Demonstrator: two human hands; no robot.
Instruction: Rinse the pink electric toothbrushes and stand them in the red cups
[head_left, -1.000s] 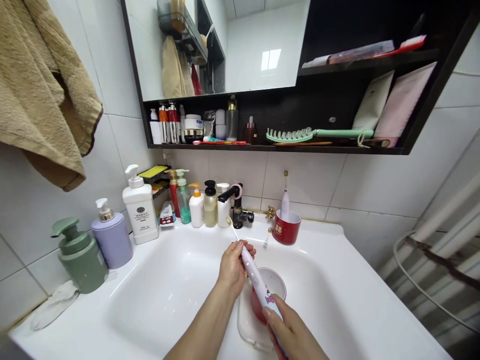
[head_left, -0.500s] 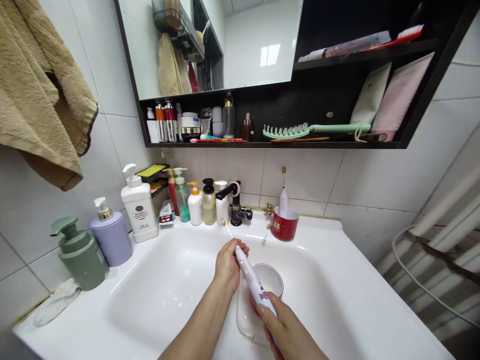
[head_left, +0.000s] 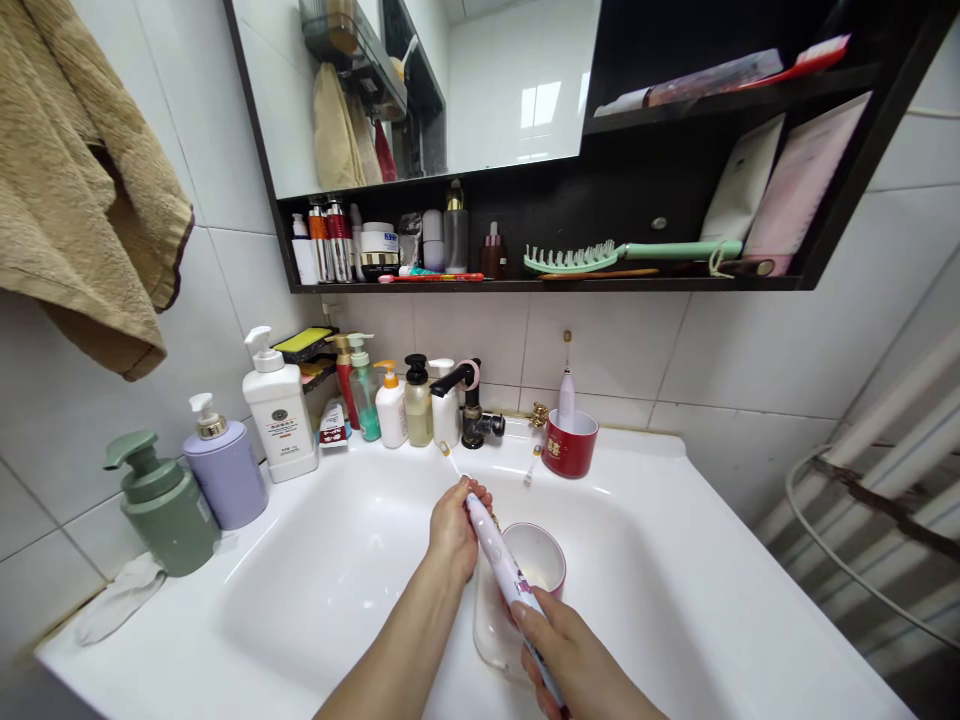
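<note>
An electric toothbrush (head_left: 496, 548) with a pale pink, printed handle slants over the sink, its brush head pointing toward the faucet. My right hand (head_left: 559, 640) is wrapped round the lower handle. Around its upper end, by the neck, the fingers of my left hand (head_left: 455, 525) are closed. Beneath the handle a cup (head_left: 534, 545), white inside with a red outside, stands in the sink beside a pale, shallow dish (head_left: 491, 640). On the back ledge a red cup (head_left: 571, 447) holds another pink electric toothbrush (head_left: 567, 395). A loose brush head (head_left: 533, 462) lies left of that cup.
The black faucet (head_left: 471, 405) rises behind the white sink (head_left: 337, 560). Several pump bottles, among them a white one (head_left: 281, 420), a purple one (head_left: 226, 475) and a green one (head_left: 169, 510), line the left rim. A dark cabinet shelf (head_left: 510, 287) overhangs the back.
The toothbrush and both hands have shifted only slightly. The printed handle has turned a little in the right hand. Both hands keep their grip.
</note>
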